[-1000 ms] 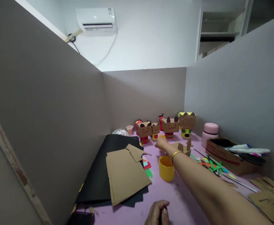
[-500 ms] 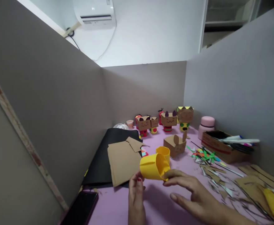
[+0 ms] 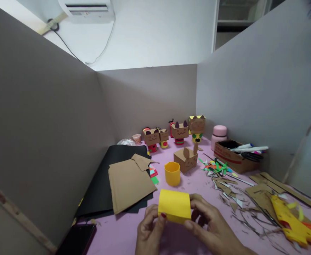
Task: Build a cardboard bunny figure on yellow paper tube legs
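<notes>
A yellow paper tube (image 3: 174, 206) lies sideways between my two hands, just above the purple tabletop. My left hand (image 3: 150, 226) grips its left end, thumb in front. At the right end, my right hand (image 3: 208, 223) holds the rim with the thumb in front and the fingers behind. Beyond the tube stands a yellow paper cup shape (image 3: 172, 174), upright with its top uncovered. Behind that sits a cardboard box head (image 3: 185, 160) with two ears and a drawn face. The inside of the held tube is hidden.
Brown cardboard sheets (image 3: 131, 186) lie on black sheets (image 3: 99, 184) at left, near a phone (image 3: 77, 239). At right are paper scraps (image 3: 221, 168), a box of pens (image 3: 235, 159), a pink bottle (image 3: 219, 137) and a yellow glue gun (image 3: 288, 219). Finished cat figures (image 3: 179, 131) stand behind.
The yellow tube has turned so its outer side faces me, and it is lower. My right hand has closed around its right end. The view has shifted right.
</notes>
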A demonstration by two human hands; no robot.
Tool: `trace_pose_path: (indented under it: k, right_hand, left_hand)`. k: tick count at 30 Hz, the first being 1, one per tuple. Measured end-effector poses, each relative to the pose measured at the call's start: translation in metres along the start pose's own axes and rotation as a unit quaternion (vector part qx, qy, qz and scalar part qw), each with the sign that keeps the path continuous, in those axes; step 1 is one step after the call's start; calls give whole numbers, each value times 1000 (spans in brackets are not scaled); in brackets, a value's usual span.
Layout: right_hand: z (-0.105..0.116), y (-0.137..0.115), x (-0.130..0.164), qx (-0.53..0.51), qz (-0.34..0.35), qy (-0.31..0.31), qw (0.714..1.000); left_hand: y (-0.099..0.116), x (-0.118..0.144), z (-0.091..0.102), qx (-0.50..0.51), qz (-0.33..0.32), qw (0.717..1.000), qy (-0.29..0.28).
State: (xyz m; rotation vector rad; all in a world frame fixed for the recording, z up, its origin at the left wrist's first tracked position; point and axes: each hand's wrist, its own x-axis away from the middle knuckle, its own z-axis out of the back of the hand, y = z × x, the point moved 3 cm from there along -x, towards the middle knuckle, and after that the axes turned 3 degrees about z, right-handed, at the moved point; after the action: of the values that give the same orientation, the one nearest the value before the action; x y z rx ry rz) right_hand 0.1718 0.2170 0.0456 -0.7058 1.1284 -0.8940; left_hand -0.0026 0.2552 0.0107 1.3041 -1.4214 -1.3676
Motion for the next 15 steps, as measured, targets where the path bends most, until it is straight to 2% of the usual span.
trace_pose_path:
  k: [3, 5, 9, 15]
  right_hand:
    - [-1, -1, 1, 4, 35, -9, 999]
    - [0, 0, 1, 4, 44, -11, 999]
    - [1, 9, 2, -26, 1, -6, 1000]
    - [-6, 12, 2, -72, -25, -27, 997]
  left_hand:
    - [4, 0, 0, -89, -81, 992, -26]
    - [7, 0, -1, -117, -95, 988, -34]
    - [9, 3, -7, -81, -60, 995, 4]
    - [-2, 8, -19, -7, 23, 1000, -19]
